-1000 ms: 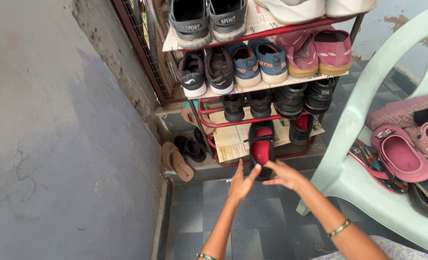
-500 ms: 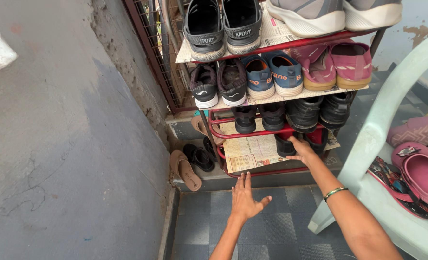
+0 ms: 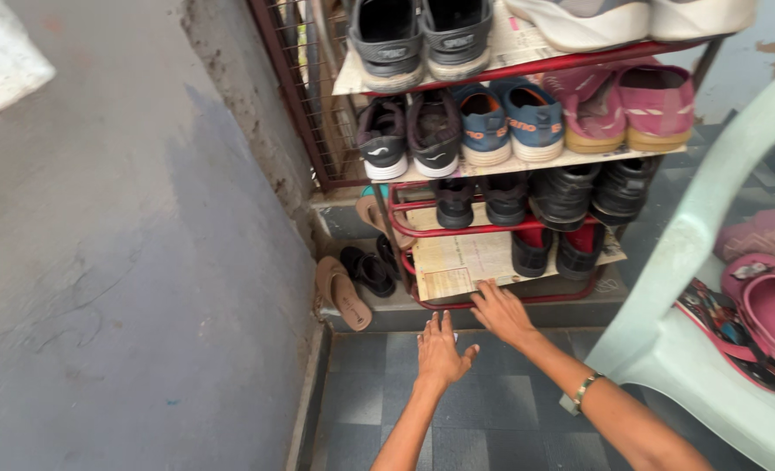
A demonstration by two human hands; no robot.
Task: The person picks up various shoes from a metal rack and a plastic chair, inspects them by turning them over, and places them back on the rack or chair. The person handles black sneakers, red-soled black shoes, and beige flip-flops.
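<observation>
Fingers (image 3: pixel 483 290) empty, red-lined shoes (image 3: pixel 555 248) shelved just beyond them.

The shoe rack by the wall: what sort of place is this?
Probably a home's entryway or porch: a red shoe rack full of footwear, sandals on a tiled floor, a plastic chair holding slippers.

we see soft, even daylight with faint shadows under the shoe rack (image 3: pixel 527 166), no glare, slight motion blur and wide-angle stretching at the edges.
</observation>
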